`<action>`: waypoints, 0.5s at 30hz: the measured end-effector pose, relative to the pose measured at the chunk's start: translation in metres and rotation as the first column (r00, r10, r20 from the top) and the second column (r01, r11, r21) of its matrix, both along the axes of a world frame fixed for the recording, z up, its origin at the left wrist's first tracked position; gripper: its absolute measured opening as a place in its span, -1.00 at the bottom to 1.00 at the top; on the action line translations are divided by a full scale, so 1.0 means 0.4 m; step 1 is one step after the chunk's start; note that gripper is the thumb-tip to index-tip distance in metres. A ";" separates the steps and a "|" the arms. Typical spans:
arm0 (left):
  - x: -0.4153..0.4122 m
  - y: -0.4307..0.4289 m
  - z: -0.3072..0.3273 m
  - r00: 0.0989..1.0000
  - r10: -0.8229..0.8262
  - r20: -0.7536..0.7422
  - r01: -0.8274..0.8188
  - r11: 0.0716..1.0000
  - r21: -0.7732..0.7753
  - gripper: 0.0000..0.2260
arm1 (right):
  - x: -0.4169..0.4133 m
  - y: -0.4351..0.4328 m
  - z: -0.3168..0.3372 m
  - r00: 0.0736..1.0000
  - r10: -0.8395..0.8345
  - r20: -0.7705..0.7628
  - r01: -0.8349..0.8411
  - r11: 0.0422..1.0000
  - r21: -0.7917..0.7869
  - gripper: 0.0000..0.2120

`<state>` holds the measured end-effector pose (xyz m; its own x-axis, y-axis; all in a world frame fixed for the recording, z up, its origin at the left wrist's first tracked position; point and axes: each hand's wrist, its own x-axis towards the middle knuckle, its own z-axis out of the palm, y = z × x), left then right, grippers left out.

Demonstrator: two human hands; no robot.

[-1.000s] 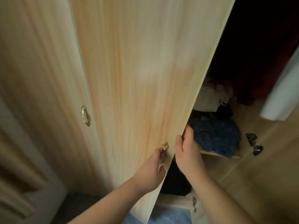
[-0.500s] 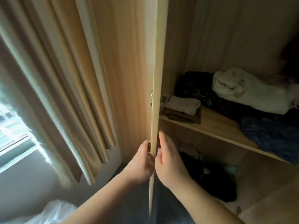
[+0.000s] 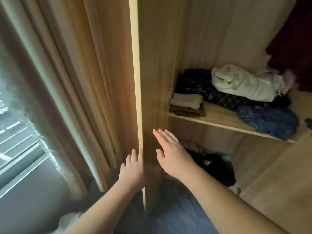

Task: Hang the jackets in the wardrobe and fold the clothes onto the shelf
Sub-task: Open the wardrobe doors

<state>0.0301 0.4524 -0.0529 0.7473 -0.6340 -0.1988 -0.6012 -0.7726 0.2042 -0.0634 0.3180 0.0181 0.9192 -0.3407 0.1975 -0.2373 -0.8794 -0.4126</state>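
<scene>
The left hand (image 3: 133,169) reaches toward twelve o'clock with fingers straight; the right hand (image 3: 170,152), fingers straight too, angles toward eleven.

The wardrobe (image 3: 211,39) of light wood stands open, its left door (image 3: 137,81) swung out edge-on toward the viewer. On its shelf (image 3: 219,118) lie a small folded beige and olive stack (image 3: 186,105) at the left, dark crumpled clothes (image 3: 194,83) behind it, a white bundle (image 3: 243,83) farther right and a blue garment (image 3: 268,120) at the near right edge.
</scene>
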 end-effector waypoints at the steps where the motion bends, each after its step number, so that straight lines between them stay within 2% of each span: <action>1: -0.029 0.008 -0.016 0.998 -0.057 0.007 0.056 0.997 0.051 -0.19 | -0.030 0.002 -0.007 0.999 -0.033 -0.016 0.033 0.999 -0.013 -0.38; 4: -0.115 0.016 -0.054 0.956 -0.291 -0.024 0.292 0.951 0.097 -0.27 | -0.148 0.008 -0.030 0.988 -0.146 -0.046 0.145 0.989 -0.027 -0.39; 6: -0.161 0.004 -0.067 0.920 -0.390 -0.029 0.391 0.915 0.102 -0.28 | -0.245 0.014 -0.044 0.970 -0.234 -0.063 0.233 0.972 -0.030 -0.39; 11: -0.281 -0.058 -0.045 0.858 -0.513 0.037 0.513 0.858 -0.007 -0.35 | -0.511 0.030 -0.068 0.883 -0.453 -0.121 0.445 0.891 -0.093 -0.39; 15: -0.410 -0.082 -0.005 0.778 -0.618 0.113 0.624 0.781 -0.032 -0.36 | -0.722 0.078 -0.094 0.762 -0.621 -0.183 0.598 0.784 -0.168 -0.38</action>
<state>-0.1340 0.4194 -0.0547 0.1993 -0.9755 -0.0928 -0.9640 -0.2122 0.1601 -0.3523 0.3494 -0.0195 0.5455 -0.8343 0.0802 -0.8092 -0.5492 -0.2088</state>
